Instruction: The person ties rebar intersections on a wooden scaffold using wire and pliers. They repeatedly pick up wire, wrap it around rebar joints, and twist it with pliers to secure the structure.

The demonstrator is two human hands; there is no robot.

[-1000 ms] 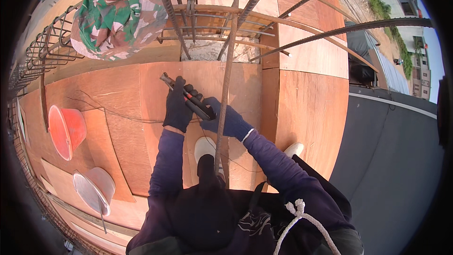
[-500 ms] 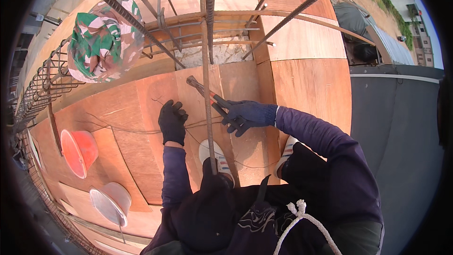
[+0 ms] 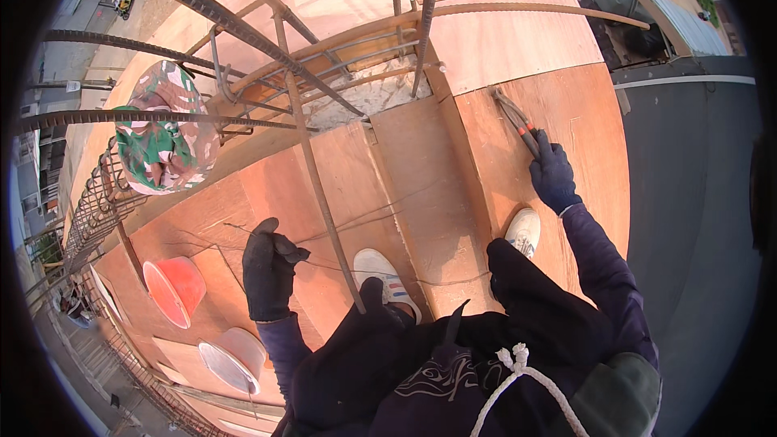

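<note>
My right hand [image 3: 554,178], in a dark blue glove, is closed around the handles of long-handled end-cutting pliers [image 3: 518,123]. They are over the plywood panel [image 3: 566,142] on the right, jaws pointing away from me. My left hand [image 3: 271,269], in a black glove, is closed with fingers curled, and a thin wire [image 3: 235,227] sticks out beside its fingertips. More long thin wires [image 3: 368,215] run across the boards behind it. Between my hands a rusty bar [image 3: 314,170] slants up from near my left leg toward the steel reinforcement.
Ribbed rebars [image 3: 218,20] rise ahead and to the left. A camouflage cloth-covered hat-like bundle [image 3: 166,133] sits at the far left. A red bucket [image 3: 174,291] and a white bucket [image 3: 235,360] stand at left. A sunken channel [image 3: 437,178] runs between the boards; a grey surface [image 3: 688,235] borders the right.
My right hand has swung right with the pliers, away from the slanted bar to over the right panel. My left hand has drawn slightly left and nearer. The view has turned.
</note>
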